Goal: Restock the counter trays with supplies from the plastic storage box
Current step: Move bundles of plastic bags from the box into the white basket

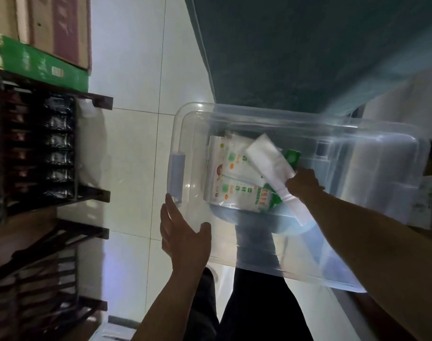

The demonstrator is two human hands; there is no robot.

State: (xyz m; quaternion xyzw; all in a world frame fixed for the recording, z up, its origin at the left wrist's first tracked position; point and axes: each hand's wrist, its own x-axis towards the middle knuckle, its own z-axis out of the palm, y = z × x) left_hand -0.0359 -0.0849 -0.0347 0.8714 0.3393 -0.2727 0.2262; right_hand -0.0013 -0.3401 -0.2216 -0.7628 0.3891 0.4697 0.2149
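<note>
**Inside the clear box, the right hand has a white packet**

Inside the plastic storage box, the right hand is clenched around a long white packet, gripping it past its middle, toward the near end. The packet's long axis runs diagonally, its far end slanting up and away over the printed pouches lying on the box floor. The left hand is spread open at the box's near corner, just below the bluish latch, seemingly steadying the box. The lift likely falls to the right hand, drawing the packet out along its own length.

Shop stockroom: packet-filled display rack, stacked cartons.
</note>
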